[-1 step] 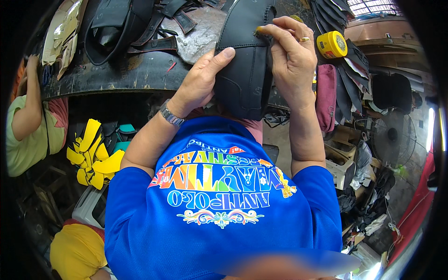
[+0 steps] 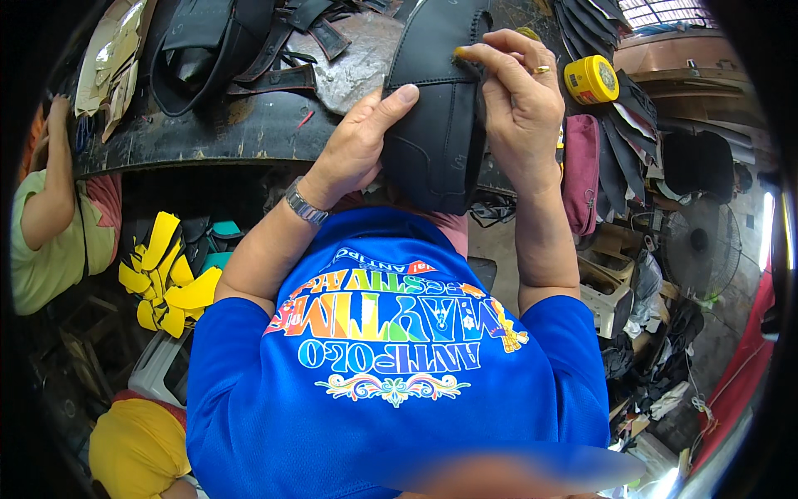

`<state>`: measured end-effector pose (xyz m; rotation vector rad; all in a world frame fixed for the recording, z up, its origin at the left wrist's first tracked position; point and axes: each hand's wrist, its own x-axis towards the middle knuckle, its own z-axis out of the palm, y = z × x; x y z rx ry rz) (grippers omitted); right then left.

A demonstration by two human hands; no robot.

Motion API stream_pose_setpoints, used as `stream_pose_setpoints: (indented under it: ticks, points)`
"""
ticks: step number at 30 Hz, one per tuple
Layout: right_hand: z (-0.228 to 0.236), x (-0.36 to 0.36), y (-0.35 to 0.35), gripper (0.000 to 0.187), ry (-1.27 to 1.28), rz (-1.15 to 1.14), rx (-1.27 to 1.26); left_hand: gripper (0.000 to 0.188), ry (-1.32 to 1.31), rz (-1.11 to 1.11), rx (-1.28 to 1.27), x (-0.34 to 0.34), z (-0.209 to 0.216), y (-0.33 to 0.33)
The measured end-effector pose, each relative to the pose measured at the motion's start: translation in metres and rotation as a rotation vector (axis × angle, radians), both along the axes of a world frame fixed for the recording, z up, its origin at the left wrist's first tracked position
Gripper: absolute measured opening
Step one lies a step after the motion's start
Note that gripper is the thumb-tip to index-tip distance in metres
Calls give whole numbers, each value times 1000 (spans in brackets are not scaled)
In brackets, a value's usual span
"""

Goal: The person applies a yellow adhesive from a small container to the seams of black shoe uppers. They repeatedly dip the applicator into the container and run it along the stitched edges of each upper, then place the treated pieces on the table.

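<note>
Across the upper middle of the head view, a black stitched leather piece (image 2: 428,125) reaches over the near edge of a dark bench (image 2: 208,137), its far end cut off by the upper border. The left hand (image 2: 357,141) grasps its left side, thumb on the face; the other fingers are largely hidden. The right hand (image 2: 524,91) is bent over the right side, the yellowish tip of one finger at the surface; whether it presses or pinches something small cannot be told, and its thumb is hard to make out. A pale crinkled sheet (image 2: 357,66) passes partly behind the piece. To its left, a black shoe upper (image 2: 189,35) is cropped above, and a co-worker (image 2: 58,224) fades into the dark rim. A bare strip of bench lies between that upper and the curved front edge. At right, a yellow tub (image 2: 582,81) and a maroon pouch (image 2: 581,175) lie near the right hand and forearm, leaving only a narrow gap.
</note>
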<state>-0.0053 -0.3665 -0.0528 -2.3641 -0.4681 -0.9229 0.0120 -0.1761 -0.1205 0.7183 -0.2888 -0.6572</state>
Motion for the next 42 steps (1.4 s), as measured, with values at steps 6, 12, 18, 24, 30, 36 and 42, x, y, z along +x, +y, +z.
stream_pose_setpoints:
  ticks: [6,12,18,24,30,36,42]
  points:
    - [-3,-1,-5,28,172,113,200,46,-8,4,28,1,-1,1]
    - [-4,1,-8,30,-27,-24,-69,45,-12,4,11,0,-1,-1]
    - [-7,-1,-5,30,53,19,47,43,-3,0,6,0,-1,-1]
    - [-11,-3,-8,30,175,109,264,44,14,-1,-4,0,-1,-2]
    - [-12,-5,-9,30,172,85,214,43,29,8,14,0,-2,-2]
    - [-9,-7,-7,33,48,41,-6,41,42,-3,10,1,0,1]
    - [-7,-13,-5,36,-101,20,-179,40,52,7,11,1,1,-1]
